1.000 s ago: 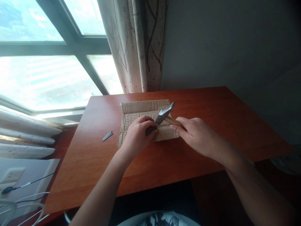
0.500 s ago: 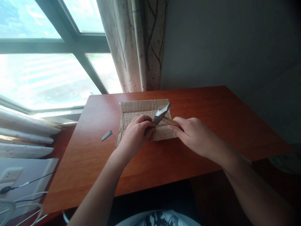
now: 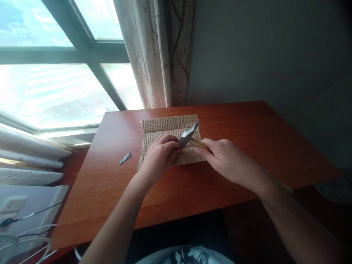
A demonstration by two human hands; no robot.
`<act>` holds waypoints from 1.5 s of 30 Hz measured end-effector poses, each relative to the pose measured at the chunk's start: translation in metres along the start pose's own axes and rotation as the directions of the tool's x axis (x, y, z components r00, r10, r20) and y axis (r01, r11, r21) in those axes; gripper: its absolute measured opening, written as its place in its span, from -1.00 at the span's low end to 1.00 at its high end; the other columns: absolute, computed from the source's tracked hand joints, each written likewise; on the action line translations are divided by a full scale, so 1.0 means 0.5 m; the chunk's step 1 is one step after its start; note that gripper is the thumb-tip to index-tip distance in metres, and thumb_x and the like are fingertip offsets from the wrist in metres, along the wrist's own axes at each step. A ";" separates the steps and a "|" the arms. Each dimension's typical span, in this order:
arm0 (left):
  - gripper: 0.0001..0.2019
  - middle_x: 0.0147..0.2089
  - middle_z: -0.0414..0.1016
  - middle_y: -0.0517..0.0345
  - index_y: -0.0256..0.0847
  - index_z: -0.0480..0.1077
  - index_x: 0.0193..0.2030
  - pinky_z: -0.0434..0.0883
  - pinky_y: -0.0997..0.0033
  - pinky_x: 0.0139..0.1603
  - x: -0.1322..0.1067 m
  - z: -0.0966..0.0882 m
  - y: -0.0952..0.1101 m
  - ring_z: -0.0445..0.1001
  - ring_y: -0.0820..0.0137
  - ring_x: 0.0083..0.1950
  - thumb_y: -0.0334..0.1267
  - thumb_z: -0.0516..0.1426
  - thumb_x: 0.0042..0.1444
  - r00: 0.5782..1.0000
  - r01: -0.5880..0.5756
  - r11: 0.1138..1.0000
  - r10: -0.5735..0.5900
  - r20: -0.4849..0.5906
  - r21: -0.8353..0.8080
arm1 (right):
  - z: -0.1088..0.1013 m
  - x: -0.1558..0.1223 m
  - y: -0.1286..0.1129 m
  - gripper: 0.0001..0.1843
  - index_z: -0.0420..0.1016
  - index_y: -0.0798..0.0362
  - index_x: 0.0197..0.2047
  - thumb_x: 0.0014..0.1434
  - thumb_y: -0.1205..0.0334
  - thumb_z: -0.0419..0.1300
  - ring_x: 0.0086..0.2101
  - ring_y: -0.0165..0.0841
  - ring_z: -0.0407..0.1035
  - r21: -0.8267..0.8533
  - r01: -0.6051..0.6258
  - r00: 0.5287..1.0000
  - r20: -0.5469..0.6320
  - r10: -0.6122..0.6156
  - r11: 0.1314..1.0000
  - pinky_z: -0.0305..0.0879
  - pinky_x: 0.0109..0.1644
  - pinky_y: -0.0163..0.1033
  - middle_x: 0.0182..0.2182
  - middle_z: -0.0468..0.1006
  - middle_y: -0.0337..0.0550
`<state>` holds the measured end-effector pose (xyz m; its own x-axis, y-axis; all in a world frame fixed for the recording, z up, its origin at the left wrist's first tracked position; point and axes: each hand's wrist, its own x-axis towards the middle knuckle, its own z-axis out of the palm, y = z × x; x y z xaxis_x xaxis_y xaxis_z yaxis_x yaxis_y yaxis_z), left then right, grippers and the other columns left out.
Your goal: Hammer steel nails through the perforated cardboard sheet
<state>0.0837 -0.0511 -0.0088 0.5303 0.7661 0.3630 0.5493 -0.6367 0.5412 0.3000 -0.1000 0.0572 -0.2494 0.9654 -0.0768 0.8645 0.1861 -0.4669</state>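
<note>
Table (image 3: 247, 124) (reddish wood): cardboard (image 3: 169, 124), nails (image 3: 125, 158).

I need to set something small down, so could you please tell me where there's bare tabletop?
The widest free patch of the wooden table lies between the right hand and the far edge. A smaller one is left of the cardboard, beyond the nails; another borders the near edge, between the forearms. The cardboard is crowded by the left hand and hammer.

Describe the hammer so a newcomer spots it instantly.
On the reddish-brown table by the window lies creased cardboard. Over it, the right hand grips the hammer; its wooden handle and broad metal head set it apart from the slim nails at left.
</note>
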 end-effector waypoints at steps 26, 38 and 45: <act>-0.93 -0.06 0.55 0.10 -0.19 0.50 -0.27 0.42 0.25 -0.02 0.003 0.000 -0.003 0.50 0.28 -0.06 -0.36 0.18 0.22 0.999 0.047 0.999 -0.047 0.012 -0.006 | 0.019 0.006 0.005 -0.64 0.36 -0.01 -0.33 0.41 0.00 -0.04 -0.42 -0.34 0.43 0.022 0.004 1.000 0.025 -0.004 1.000 0.05 -0.38 -0.27 -0.43 0.56 -0.18; -0.94 -0.06 0.53 0.07 -0.19 0.49 -0.25 0.44 0.22 0.02 0.005 -0.006 -0.007 0.50 0.28 -0.05 -0.40 0.19 0.18 0.999 0.029 0.998 -0.027 0.047 -0.053 | 0.007 -0.002 0.003 -0.66 0.33 0.00 -0.35 0.41 0.03 -0.03 -0.44 -0.37 0.40 0.053 0.000 1.000 0.017 -0.001 0.999 0.05 -0.39 -0.28 -0.46 0.53 -0.21; -0.92 -0.05 0.53 0.05 -0.19 0.50 -0.25 0.45 0.19 0.04 0.007 -0.009 -0.004 0.50 0.26 -0.03 -0.41 0.17 0.18 0.997 0.034 0.998 -0.031 0.066 -0.049 | 0.017 -0.002 0.004 -0.65 0.41 0.00 -0.30 0.42 0.03 -0.04 -0.39 -0.33 0.45 0.053 -0.009 0.999 0.034 0.007 0.999 0.11 -0.35 -0.28 -0.40 0.58 -0.16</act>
<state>0.0814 -0.0468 -0.0049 0.5545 0.7778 0.2959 0.5347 -0.6054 0.5895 0.2982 -0.1023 0.0491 -0.2581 0.9598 -0.1099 0.8423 0.1678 -0.5122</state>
